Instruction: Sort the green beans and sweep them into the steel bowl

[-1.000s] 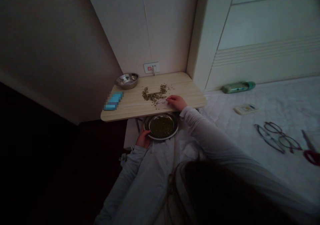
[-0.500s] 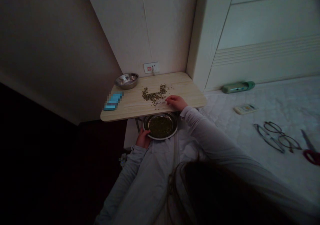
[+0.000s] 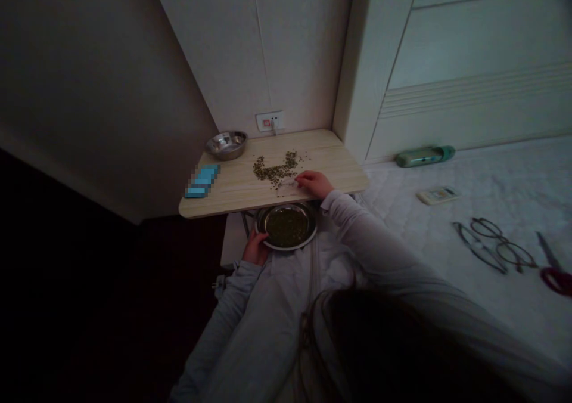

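The scattered greenish-brown grains (image 3: 272, 173) lie on the bench (image 3: 232, 194) near the middle of the frame, in a loose patch whose long axis runs left to right and bends upward at its right end. They sit just beside the person's right hand (image 3: 315, 183), to the left of its fingertips in the picture, so this is the nearer hand. Its fingers are bent and low over the bench by a thin, pale patch; whether they are pinched on anything cannot be told.

The left hand (image 3: 255, 249) is clamped on the left side of the metal bowl (image 3: 286, 248), its thumb over the rim. The bowl, with a dark green mass inside, is below the bench's front edge, lower than the grains in the frame. The two hands are well apart.

Compared with the frame a second ago, little differs: the whole view slips slightly left, and the bowl appears marginally farther left. The right hand keeps nearly the same place, and the grains show no clear change.
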Tool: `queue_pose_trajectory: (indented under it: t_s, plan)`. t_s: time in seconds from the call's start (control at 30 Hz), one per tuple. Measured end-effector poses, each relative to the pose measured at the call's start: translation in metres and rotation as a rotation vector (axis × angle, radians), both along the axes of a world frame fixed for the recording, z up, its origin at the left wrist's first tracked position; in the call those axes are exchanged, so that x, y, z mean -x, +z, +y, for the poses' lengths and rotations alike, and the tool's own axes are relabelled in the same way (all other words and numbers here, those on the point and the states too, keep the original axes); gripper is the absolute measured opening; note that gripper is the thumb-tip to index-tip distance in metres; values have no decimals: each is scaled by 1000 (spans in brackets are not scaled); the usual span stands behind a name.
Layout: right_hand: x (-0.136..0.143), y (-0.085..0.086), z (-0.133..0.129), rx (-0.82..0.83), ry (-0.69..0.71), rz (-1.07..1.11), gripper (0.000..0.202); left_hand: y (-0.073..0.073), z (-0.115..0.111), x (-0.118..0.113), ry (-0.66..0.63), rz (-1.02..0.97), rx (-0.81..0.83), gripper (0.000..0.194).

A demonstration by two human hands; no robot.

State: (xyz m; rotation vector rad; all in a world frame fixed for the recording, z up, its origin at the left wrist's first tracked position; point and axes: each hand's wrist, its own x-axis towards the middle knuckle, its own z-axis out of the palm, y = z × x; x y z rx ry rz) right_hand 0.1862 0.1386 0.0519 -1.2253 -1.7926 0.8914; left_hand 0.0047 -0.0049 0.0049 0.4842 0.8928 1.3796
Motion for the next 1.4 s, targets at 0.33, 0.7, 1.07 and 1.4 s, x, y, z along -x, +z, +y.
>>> queue_pose_trajectory:
  t_s: [0.33,0.7,1.07,1.4]
  plan:
    - [0,2,-1,54,12,12,23,2,-1,0,0,27,41,42]
    - [-1,4,-1,71,23,65,23,5,-2,-2,8,49,20,45]
    - [1,4,-4,103,87,-18,27,2,0,0,1,26,22,45]
    - [-3,1,1,42,-66,74,20,5,-2,-2,1,43,21,44]
